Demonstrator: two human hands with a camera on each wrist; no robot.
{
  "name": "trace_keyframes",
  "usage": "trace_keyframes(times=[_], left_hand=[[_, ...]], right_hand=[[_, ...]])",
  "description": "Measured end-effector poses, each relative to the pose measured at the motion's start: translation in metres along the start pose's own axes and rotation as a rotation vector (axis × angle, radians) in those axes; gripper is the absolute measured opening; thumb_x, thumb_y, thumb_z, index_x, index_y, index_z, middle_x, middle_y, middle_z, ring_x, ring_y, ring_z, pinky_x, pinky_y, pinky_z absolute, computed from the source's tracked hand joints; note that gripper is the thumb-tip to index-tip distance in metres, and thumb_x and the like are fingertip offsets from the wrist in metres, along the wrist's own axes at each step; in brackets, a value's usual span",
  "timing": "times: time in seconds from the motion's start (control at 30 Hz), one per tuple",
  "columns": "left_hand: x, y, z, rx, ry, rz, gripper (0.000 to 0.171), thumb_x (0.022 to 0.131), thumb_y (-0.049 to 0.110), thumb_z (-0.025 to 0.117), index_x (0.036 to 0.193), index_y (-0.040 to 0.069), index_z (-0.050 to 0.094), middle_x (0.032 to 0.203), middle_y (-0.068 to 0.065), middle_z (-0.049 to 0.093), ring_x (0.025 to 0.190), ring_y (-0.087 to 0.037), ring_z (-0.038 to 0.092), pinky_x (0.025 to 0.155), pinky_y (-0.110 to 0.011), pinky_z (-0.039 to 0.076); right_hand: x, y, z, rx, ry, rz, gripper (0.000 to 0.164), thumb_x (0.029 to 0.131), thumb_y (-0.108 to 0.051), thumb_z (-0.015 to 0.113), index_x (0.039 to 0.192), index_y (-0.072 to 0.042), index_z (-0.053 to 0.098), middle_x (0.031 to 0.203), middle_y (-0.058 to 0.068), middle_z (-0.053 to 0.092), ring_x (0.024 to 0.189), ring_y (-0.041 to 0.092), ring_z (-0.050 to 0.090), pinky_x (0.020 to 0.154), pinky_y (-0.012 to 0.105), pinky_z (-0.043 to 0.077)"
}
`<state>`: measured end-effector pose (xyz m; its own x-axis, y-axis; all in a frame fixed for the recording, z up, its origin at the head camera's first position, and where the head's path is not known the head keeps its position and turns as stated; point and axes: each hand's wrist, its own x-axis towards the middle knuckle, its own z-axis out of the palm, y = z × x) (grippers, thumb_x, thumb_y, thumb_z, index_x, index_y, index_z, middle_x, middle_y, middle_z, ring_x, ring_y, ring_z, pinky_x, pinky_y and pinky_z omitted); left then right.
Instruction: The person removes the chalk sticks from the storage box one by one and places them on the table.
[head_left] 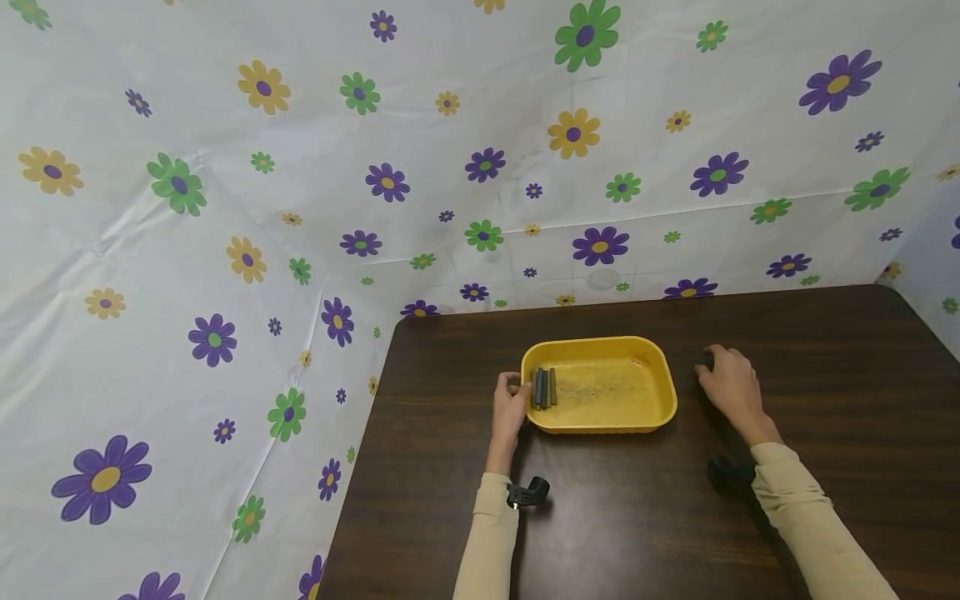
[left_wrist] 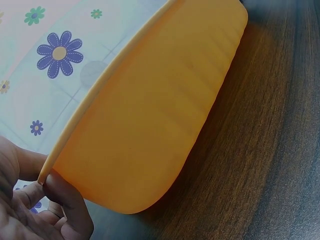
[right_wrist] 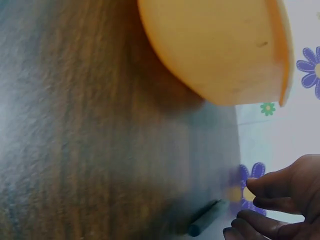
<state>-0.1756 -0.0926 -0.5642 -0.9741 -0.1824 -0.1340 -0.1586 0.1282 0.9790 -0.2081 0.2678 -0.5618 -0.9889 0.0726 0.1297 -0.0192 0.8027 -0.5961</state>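
Note:
A yellow plastic tub with a raised rim sits on the dark wooden table. My left hand pinches the rim at its left end between thumb and fingers, and the left wrist view shows the same grip with the tub's outer wall facing the camera. Several short dark sticks lie side by side inside the left end. To the right of the tub is my right hand, its fingers parted and loosely bent. Close by its fingertips, a dark cylindrical stick shows in the right wrist view.
The brown wood-grain table runs up to a white sheet printed with flowers, hanging behind it and along the left side. A black wrist mount is strapped to the left forearm, and another black mount to the right.

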Motion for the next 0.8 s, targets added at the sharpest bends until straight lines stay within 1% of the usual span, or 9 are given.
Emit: trace_keyframes(times=[0.13,0.27,0.4,0.5,0.63,0.8], left_hand=[[0.000,0.000,-0.001,0.003,0.002,-0.001,0.026,0.106,0.015,0.058,0.129,0.003,0.057,0.099,-0.022,0.062,0.061,-0.019,0.050,0.053,-0.032,0.041],[-0.001,0.000,-0.001,0.006,0.000,0.008,0.025,0.106,0.015,0.058,0.128,0.002,0.057,0.099,-0.022,0.062,0.061,-0.018,0.050,0.054,-0.033,0.041],[-0.001,-0.001,-0.001,0.004,-0.002,0.008,0.025,0.106,0.015,0.058,0.129,0.002,0.057,0.100,-0.023,0.062,0.060,-0.017,0.049,0.053,-0.033,0.041],[-0.001,-0.001,-0.001,0.007,0.002,0.006,0.025,0.106,0.015,0.058,0.128,0.003,0.057,0.099,-0.022,0.062,0.060,-0.017,0.048,0.053,-0.032,0.040],[0.000,0.000,-0.001,0.013,0.005,-0.001,0.025,0.106,0.016,0.059,0.128,0.004,0.057,0.099,-0.021,0.062,0.060,-0.016,0.049,0.054,-0.032,0.041],[0.001,0.000,0.000,0.008,0.006,-0.011,0.024,0.106,0.016,0.059,0.127,0.004,0.057,0.098,-0.020,0.062,0.060,-0.016,0.049,0.053,-0.032,0.041]], right_hand=[[0.003,-0.007,-0.003,0.021,0.008,0.007,0.039,0.097,-0.007,0.064,0.123,0.019,0.055,0.116,0.044,0.056,0.106,0.062,0.054,0.089,0.072,0.045],[0.004,-0.014,-0.006,0.045,0.011,0.026,0.039,0.099,-0.010,0.065,0.126,0.018,0.055,0.119,0.043,0.056,0.108,0.061,0.055,0.090,0.071,0.046],[0.003,-0.023,-0.009,0.081,0.042,0.001,0.037,0.100,-0.009,0.065,0.125,0.017,0.058,0.115,0.041,0.059,0.103,0.057,0.058,0.086,0.068,0.048],[0.001,-0.031,-0.011,0.121,0.065,-0.020,0.035,0.101,-0.010,0.064,0.125,0.015,0.060,0.109,0.037,0.063,0.095,0.051,0.061,0.080,0.063,0.051],[0.000,-0.043,-0.016,0.188,0.075,-0.005,0.035,0.103,-0.015,0.062,0.126,0.012,0.062,0.107,0.032,0.066,0.092,0.045,0.063,0.079,0.059,0.053],[-0.002,-0.060,-0.020,0.264,0.061,0.011,0.037,0.106,-0.018,0.060,0.129,0.010,0.061,0.114,0.033,0.067,0.100,0.046,0.064,0.086,0.061,0.053]])
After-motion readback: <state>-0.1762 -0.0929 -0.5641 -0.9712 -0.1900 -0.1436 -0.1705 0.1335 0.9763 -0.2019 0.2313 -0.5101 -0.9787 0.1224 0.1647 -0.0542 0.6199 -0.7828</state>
